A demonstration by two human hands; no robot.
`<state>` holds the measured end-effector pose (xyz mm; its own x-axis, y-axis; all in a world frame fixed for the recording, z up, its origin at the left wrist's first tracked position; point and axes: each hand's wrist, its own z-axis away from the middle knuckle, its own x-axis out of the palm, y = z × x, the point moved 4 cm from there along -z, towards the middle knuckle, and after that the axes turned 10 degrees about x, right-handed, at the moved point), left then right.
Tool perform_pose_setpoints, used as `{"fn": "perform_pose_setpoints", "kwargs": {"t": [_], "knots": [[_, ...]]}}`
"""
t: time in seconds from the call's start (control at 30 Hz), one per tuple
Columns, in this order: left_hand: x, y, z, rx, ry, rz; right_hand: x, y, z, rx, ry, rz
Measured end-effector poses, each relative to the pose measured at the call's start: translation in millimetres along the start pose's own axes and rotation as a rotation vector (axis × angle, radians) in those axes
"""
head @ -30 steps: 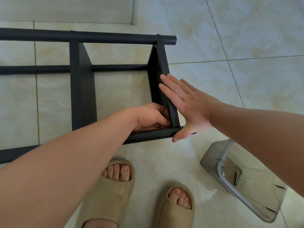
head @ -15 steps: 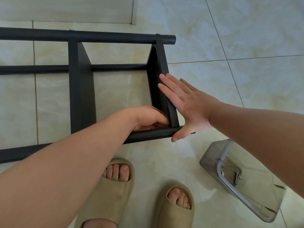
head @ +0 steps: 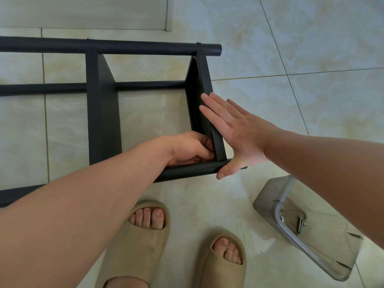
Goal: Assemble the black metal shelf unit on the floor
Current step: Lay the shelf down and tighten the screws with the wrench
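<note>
The black shelf unit [head: 104, 121] lies on its side on the tiled floor [head: 311, 48], its long tubes running left to right. The job in hand looks like fixing the rightmost end panel [head: 204, 84] to the near tube [head: 187, 170]. The left hand [head: 187, 148] reaches inside the frame with its fingers curled into that corner; whether they pinch a fastener is hidden. The right hand [head: 239, 134] presses flat, fingers straight, on the panel's outer face, bracing it. Next, probably, the joint needs tightening while the panel is held square. Near and to the right, well apart from the frame, a clear container [head: 295, 235] holds screws [head: 300, 224].
</note>
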<state>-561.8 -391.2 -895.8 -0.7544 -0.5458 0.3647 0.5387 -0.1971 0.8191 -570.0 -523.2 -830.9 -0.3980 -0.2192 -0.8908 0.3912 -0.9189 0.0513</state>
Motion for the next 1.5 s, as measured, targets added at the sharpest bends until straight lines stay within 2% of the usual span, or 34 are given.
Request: {"fn": "perform_pose_setpoints", "kwargs": {"t": [0.23,0.4,0.53,0.73,1.13,1.3,1.5], "knots": [[-1,0,0,0.015,0.013,-0.032,1,0,0,-0.002,0.008,0.003],[0,-6,-2,-0.062,0.009,0.063,1,0,-1,-0.005,0.012,-0.005],[-2,-9,-3,-0.087,0.037,-0.083,2,0,0,-0.004,0.017,-0.005],[-3,-8,-4,-0.057,0.059,-0.108,1,0,0,-0.004,0.017,0.000],[-2,-8,-3,-0.060,-0.013,0.114,1,0,0,0.004,0.010,0.012],[-2,-8,-2,-0.068,0.034,-0.104,0,-1,0,0.006,0.004,0.012],[-3,-9,-3,-0.061,0.051,-0.052,0,-1,0,0.005,0.001,0.022]]}}
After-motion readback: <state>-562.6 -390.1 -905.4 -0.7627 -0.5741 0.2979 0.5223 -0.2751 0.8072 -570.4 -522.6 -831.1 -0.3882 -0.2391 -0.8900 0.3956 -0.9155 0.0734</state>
